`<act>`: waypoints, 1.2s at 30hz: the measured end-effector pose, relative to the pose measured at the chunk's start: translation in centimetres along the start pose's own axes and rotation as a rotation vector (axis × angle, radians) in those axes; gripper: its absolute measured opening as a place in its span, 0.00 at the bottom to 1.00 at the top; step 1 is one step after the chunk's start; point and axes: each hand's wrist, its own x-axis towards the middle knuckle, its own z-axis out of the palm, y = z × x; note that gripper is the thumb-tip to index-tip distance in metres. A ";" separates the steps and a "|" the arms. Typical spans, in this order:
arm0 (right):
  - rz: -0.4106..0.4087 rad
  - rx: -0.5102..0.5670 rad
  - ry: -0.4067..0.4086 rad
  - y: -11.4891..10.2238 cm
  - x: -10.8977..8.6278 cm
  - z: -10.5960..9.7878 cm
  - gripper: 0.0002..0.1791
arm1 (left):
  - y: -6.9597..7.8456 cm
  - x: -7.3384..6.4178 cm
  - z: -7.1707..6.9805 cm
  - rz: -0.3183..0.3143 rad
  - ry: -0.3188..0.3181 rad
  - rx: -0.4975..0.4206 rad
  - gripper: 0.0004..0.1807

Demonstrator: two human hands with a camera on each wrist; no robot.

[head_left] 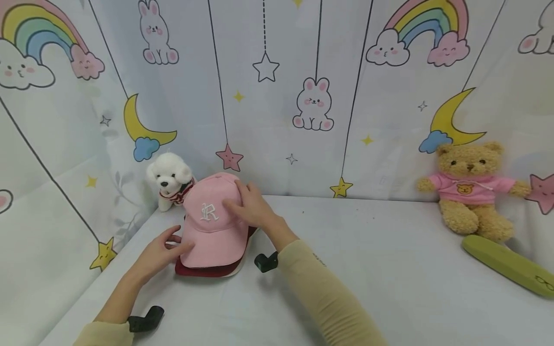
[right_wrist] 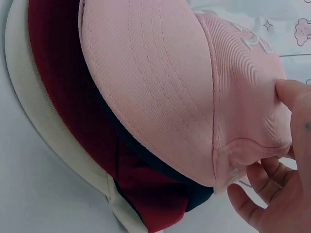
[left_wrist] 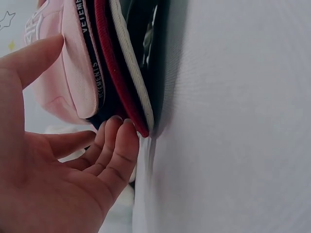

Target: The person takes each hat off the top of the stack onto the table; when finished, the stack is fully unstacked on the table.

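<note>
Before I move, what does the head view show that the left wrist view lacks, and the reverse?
Only the head view: the teddy bear, the green case, and the right hand on the pink cap.

Only the left wrist view: readable VETEMENTS lettering on a dark band beside the pink brim.

Both: the left hand with its thumb at that brim, the cap itself, and the red brim beneath.
</note>
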 end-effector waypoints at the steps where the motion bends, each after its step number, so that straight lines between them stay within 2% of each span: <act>1: 0.000 0.001 0.002 0.0 0.0 0.1 0.44 | 0.0 -0.1 0.0 -0.001 -0.001 0.001 0.49; 8: 0.003 0.017 0.021 0.0 0.0 0.4 0.43 | 0.2 -0.1 0.0 -0.001 -0.017 0.018 0.44; 20: 0.006 0.033 0.024 -0.2 0.0 0.4 0.43 | 0.7 0.0 -0.1 0.015 -0.022 0.026 0.45; 28: -0.013 0.068 0.038 -0.4 0.0 0.3 0.42 | 1.2 -0.2 -0.2 0.016 0.004 0.038 0.45; 36: -0.071 0.111 0.074 -1.2 0.4 -0.5 0.41 | 1.9 -0.3 -0.7 0.035 0.039 -0.004 0.45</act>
